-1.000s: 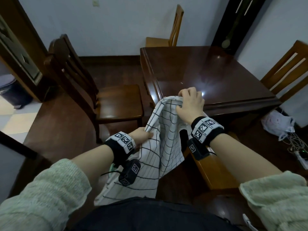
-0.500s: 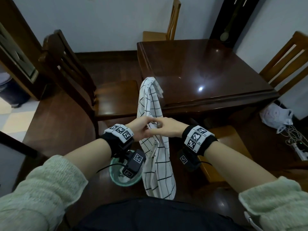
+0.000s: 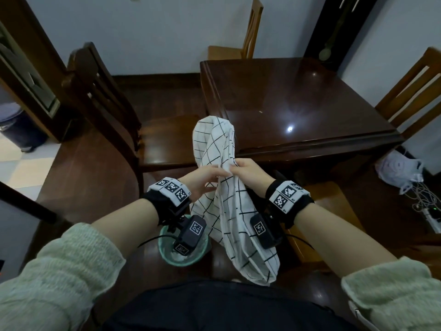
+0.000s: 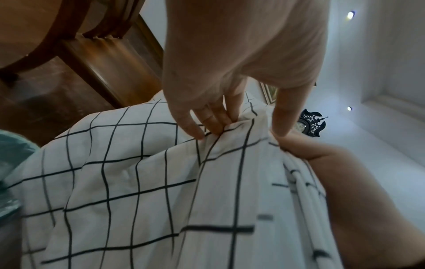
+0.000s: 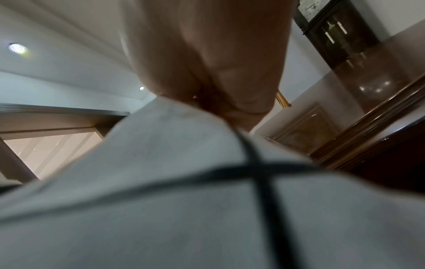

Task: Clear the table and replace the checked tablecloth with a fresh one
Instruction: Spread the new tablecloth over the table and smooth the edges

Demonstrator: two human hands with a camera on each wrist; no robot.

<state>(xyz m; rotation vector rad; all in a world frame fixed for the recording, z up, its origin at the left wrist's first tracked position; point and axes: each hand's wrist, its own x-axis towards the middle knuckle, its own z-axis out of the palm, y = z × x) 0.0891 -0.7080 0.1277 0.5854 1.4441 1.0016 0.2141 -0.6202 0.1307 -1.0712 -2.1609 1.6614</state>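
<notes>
The checked tablecloth (image 3: pixel 216 142), white with thin black lines, hangs bunched in the air just off the near left corner of the bare dark table (image 3: pixel 298 99). My left hand (image 3: pixel 216 174) pinches a fold at its middle between fingers (image 4: pixel 207 123) and thumb. Right beside it, my right hand (image 3: pixel 235 167) grips the same gathered part. Above the hands the cloth stands in a loop, and below them it drops past my right wrist. The right wrist view is filled by blurred tablecloth (image 5: pixel 184 200), which hides the fingers of my right hand (image 5: pixel 218 102).
A green waste bin (image 3: pixel 167 255) stands on the floor under my left wrist. A dark chair (image 3: pixel 107 103) is at the left. Light wooden chairs stand at the far side (image 3: pixel 249 32) and the right (image 3: pixel 417 91). A white bag (image 3: pixel 401 170) and cables lie at the floor's right.
My right hand came down from the table's edge to meet my left at the cloth's middle. The cloth is now gathered narrower, and its top has bent into a loop.
</notes>
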